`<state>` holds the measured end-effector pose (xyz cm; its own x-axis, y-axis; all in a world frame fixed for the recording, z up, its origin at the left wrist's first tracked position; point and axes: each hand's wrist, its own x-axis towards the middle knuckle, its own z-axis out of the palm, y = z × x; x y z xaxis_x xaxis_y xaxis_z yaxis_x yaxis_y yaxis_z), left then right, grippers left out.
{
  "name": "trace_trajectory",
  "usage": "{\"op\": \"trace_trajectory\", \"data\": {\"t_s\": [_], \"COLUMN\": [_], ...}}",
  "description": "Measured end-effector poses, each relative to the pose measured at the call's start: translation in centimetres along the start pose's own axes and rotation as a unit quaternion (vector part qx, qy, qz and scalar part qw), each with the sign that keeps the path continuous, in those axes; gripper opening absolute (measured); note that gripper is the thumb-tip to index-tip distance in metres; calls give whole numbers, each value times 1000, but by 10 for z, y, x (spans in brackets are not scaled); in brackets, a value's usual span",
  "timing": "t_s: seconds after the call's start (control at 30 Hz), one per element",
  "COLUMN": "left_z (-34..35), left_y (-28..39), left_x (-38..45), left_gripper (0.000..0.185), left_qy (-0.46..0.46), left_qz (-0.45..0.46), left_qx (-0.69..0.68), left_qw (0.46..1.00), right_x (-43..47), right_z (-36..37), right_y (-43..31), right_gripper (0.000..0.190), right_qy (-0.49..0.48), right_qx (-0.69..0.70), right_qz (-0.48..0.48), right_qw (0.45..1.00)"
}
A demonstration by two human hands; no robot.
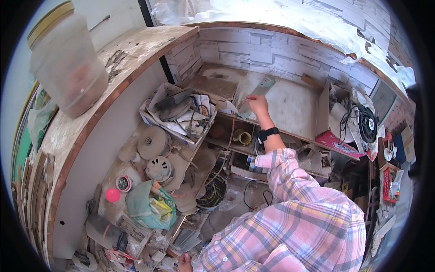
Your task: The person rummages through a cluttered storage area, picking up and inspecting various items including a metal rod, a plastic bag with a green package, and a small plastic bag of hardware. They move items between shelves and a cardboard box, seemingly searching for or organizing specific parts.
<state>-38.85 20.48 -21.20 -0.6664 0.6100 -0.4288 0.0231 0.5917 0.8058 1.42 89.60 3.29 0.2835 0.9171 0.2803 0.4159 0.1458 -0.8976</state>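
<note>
My right hand [258, 104], with a black band on its wrist, reaches over the dusty shelf top [292, 105]. Its thumb and fingertips are pinched together on a clear plastic packet [263, 86] with greenish ends. The packet slants across the board towards the front edge. Only part of my left hand [185, 263] shows at the bottom rim, close to my shirt front; its fingers are cut off by the picture's edge. Left of the packet is a flat brown cardboard piece [214, 86].
An open carton [180, 131] of parts, a sanding-type disc [153, 141] and a green plastic bag [149, 204] crowd the left bench. A large plastic jar [68, 64] stands on the high ledge. To the right is a box [334, 98] with a black cable coil [367, 124].
</note>
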Motion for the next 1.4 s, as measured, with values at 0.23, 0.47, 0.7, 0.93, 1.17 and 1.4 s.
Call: {"op": "trace_trajectory", "data": {"t_s": [0.23, 0.47, 0.7, 0.93, 1.17, 1.4], "left_z": [47, 78, 91, 100, 108, 144], "left_y": [40, 46, 58, 67, 77, 107], "left_x": [-8, 11, 6, 10, 1, 46], "left_gripper": [34, 35, 35, 34, 34, 34], "left_qy": [-15, -29, -29, -27, -2, -48], "left_qz": [7, 0, -12, -12, -40, -38], "left_qx": [11, 16, 28, 28, 30, 30], "left_qw": [1000, 999, 999, 999, 999, 998], "right_x": [39, 55, 58, 114, 224, 368], "right_z": [39, 45, 46, 48, 130, 148], "right_y": [-29, -7, -27, -10, -21, 79], "right_gripper": [28, 40, 56, 39, 27, 32], "right_qy": [-163, -83, -141, -97, -260, -181], "right_qx": [92, -9, -207, -116, -326, -347], "right_qz": [225, 13, -253, -121, -125, -334], "right_qw": [956, 996, 935, 981, 900, 857]}}
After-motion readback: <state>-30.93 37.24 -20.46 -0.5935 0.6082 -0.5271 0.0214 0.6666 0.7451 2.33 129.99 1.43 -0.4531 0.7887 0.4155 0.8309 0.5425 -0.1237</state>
